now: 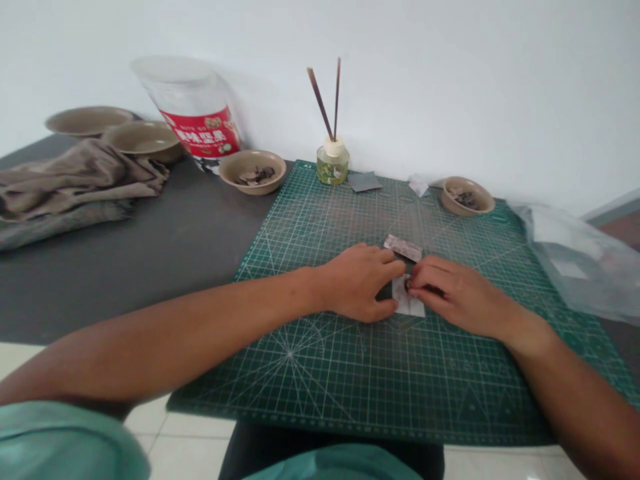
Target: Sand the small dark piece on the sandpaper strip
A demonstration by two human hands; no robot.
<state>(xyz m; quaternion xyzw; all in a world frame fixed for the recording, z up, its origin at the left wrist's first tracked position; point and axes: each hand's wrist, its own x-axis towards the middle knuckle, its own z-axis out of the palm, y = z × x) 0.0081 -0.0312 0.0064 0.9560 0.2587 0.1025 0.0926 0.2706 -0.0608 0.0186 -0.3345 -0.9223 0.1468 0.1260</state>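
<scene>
On the counter (175, 260) before me lies a cutting mat (325, 367). A small sheet (411, 307) sits on it between my left hand (363, 283) and right hand (457, 293), a strip (403, 247) just behind. Along the mat's far side, left to right: diffuser (333, 165), flat square (365, 182), scrap (419, 185), bowl of pieces (456, 208). A plastic bag (585, 260) lies far right. Left of the mat is a second bowl (255, 189), also holding pieces, then a tub (195, 113), two more bowls (150, 139), and a cloth (75, 180) before those.

left forearm (215, 327) stretched from lower left, left hand (364, 283) arched palm-down near centre, right hand (457, 293) faced it, pinched, right forearm (565, 367) slanted from lower right
</scene>
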